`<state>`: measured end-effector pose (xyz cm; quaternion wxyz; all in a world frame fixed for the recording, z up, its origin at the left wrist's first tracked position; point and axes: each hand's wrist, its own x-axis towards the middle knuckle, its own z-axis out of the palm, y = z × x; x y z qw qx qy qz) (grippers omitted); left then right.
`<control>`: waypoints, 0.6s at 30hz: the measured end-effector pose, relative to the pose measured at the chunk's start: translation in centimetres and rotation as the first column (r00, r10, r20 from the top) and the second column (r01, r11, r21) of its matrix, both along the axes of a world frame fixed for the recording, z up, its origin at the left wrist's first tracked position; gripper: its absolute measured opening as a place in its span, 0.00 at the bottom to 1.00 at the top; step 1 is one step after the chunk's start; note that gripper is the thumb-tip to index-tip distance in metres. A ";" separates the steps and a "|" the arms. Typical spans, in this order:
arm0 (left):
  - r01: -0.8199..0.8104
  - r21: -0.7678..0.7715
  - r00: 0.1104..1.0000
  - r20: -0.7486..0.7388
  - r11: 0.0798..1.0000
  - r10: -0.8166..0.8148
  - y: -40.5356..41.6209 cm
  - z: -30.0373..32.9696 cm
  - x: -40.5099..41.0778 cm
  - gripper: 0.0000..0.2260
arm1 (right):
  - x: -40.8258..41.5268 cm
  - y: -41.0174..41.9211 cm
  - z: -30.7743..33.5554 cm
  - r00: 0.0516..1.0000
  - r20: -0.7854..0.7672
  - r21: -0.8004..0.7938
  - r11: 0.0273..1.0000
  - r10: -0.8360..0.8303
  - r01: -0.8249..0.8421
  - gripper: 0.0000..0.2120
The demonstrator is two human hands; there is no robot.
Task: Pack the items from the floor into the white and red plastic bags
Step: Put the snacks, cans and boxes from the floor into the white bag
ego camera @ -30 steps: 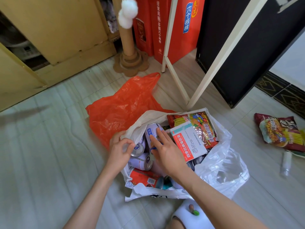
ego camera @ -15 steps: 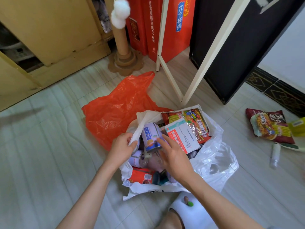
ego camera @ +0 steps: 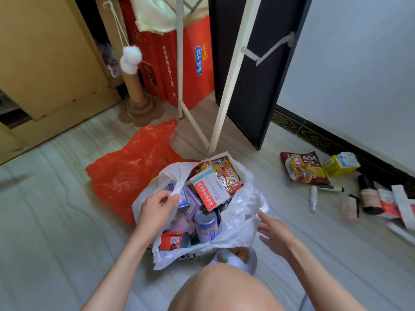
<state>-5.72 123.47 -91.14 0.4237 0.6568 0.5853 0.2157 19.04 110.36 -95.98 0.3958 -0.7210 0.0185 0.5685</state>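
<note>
We look down at a thin white plastic bag [ego camera: 238, 223] standing open on the pale tiled floor [ego camera: 56, 221], crammed with drink cans, a white-and-red medicine box [ego camera: 211, 190] and a foil noodle packet [ego camera: 221, 171]. Our left hand [ego camera: 157, 207] pinches the bag's left rim, its grip clamped on the plastic. Our right hand [ego camera: 272, 231] hovers just beside the bag's right edge, fingers spread apart, holding nothing. A crumpled red plastic bag [ego camera: 132, 169] lies flat against the white one's far left side. Well apart to the right, still on the floor, lie a dark red noodle packet [ego camera: 304, 168], a yellow carton [ego camera: 340, 163], a small clear bottle [ego camera: 312, 198] and a dark cosmetics bottle [ego camera: 368, 194].
</note>
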 end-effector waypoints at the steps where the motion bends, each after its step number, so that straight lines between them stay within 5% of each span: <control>1: -0.015 0.015 1.000 0.003 1.000 0.015 -0.1 0.5 -0.1 0.10 | -0.1 0.3 0.3 0.997 -0.072 0.071 0.997 -0.027 0.032 0.12; 5: -0.010 -0.039 0.995 0.097 0.999 0.014 0.1 3.1 -0.5 0.11 | -0.9 2.2 3.4 0.990 -0.131 0.219 0.973 -0.048 0.076 0.08; 11: -0.007 -0.090 0.999 -0.044 0.996 0.003 0.4 6.3 -2.0 0.14 | -2.0 3.2 9.2 0.991 -0.121 0.310 0.950 0.061 -0.021 0.07; 18: -0.139 -0.316 0.964 0.175 0.939 0.202 0.3 10.2 -1.8 0.15 | -0.7 2.5 16.0 0.992 0.077 0.397 0.910 0.095 -0.118 0.11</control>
